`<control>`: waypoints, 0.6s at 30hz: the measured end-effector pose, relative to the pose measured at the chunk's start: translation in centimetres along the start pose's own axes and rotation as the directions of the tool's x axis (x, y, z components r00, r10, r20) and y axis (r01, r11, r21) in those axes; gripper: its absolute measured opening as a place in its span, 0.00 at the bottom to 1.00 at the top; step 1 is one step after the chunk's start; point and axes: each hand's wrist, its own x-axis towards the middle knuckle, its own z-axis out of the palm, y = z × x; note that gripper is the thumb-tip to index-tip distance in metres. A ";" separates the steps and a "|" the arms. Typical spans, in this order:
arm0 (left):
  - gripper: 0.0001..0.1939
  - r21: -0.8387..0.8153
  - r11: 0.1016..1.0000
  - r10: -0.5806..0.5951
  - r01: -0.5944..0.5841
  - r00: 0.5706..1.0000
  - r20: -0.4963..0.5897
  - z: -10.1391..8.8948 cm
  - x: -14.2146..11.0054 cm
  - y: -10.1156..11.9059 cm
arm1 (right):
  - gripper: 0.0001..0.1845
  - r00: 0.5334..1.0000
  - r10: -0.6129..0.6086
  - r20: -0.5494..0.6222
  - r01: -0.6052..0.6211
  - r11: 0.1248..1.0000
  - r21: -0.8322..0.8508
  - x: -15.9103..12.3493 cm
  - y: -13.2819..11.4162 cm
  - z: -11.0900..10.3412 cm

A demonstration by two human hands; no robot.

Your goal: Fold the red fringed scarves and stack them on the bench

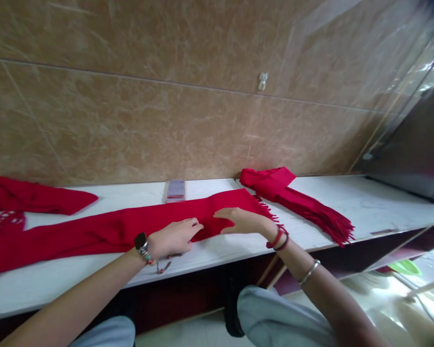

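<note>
Item: one long red cloth [115,229], laid lengthwise on the white bench [347,193], its fringed end nearest your right hand [244,221]. Condition: stretched out and fairly flat between your hands; shallow creases remain toward the left, so your smoothing looks partial. Whether it is one layer or doubled, you cannot tell from here.

Adjacent stock: a second red cloth [285,185], folded across itself beyond the fringe; more red fabric [47,198], loosely bunched at far left; a flat rectangular object [175,189] just behind your cloth.

Left hand [171,237]: low over the near edge, palm down, fingers bent; grip, if any, you cannot tell. Right hand: over the cloth near the fringe, fingers extended, thumb apart, nothing pinched; forearm angled in from lower right.
</note>
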 end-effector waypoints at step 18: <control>0.16 0.279 0.947 -0.078 0.161 0.954 -0.288 2.9 -0.6 1.3 | 0.13 0.869 -0.042 -0.493 -0.056 0.981 -0.183 -1.7 -1.6 5.2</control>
